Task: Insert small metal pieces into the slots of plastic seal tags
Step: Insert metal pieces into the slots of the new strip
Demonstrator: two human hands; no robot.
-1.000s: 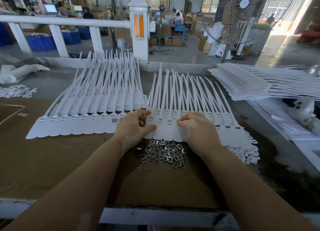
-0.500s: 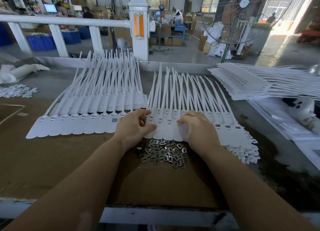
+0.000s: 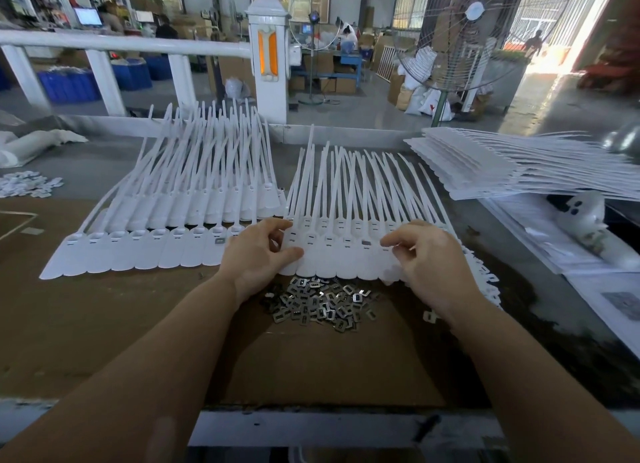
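A fanned row of white plastic seal tags (image 3: 341, 254) lies on the brown cardboard (image 3: 104, 317) in front of me. My left hand (image 3: 258, 258) grips the row's left edge, thumb on top of the tags. My right hand (image 3: 424, 265) sits on the row's right part with its fingers curled, pinching at a tag; whether a metal piece is between its fingertips I cannot tell. A loose pile of small metal pieces (image 3: 322, 303) lies just below the tags, between my wrists.
A second fan of seal tags (image 3: 156, 230) lies to the left, a flat stack of tags (image 3: 491, 171) at the back right. Small white plastic bits (image 3: 29, 185) sit far left and others (image 3: 485, 282) beside my right hand. A white railing (image 3: 121, 46) borders the table's far side.
My right hand has shifted a little to the right along the row and its fingers have lifted and curled. More tag slots show between my hands. My left hand has stayed put.
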